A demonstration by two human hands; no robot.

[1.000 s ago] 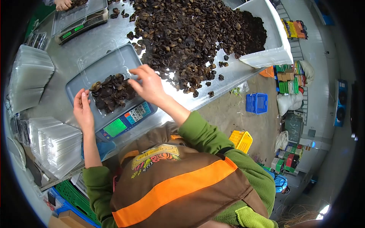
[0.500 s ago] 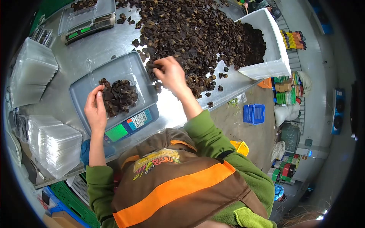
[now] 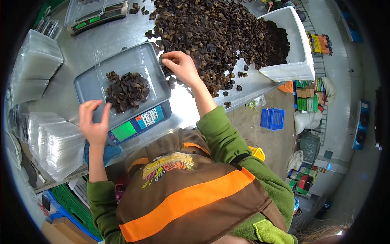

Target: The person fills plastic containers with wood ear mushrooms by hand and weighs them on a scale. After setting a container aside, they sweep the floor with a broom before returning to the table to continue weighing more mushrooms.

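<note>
A clear plastic clamshell box [image 3: 151, 87] lies open on the grey scale [image 3: 91, 79], with a heap of dark wood ear mushrooms [image 3: 129, 91] inside. My left hand [image 3: 94, 120] is at the scale's near left edge, thumb and fingers spread apart, holding nothing. At the scale's right side, beside a big loose pile of the same mushrooms [image 3: 203, 40], is my right hand [image 3: 182, 68]. Its thumb and fingers are drawn together in a pinch, and whatever lies between the tips is too small to make out. The scale's green display [image 3: 123, 131] is lit.
Stacked clear boxes [image 3: 55, 146] and more box stacks [image 3: 38, 65] stand along the left. A second scale [image 3: 97, 18] is at the back left. A white foam box [image 3: 298, 40] lies tipped at the pile's right. Blue crate [image 3: 272, 118] on the floor.
My left hand has drawn back from the mushrooms in the box and opened. My right hand has shifted slightly up and left; the dark piece seen in it earlier no longer shows clearly.
</note>
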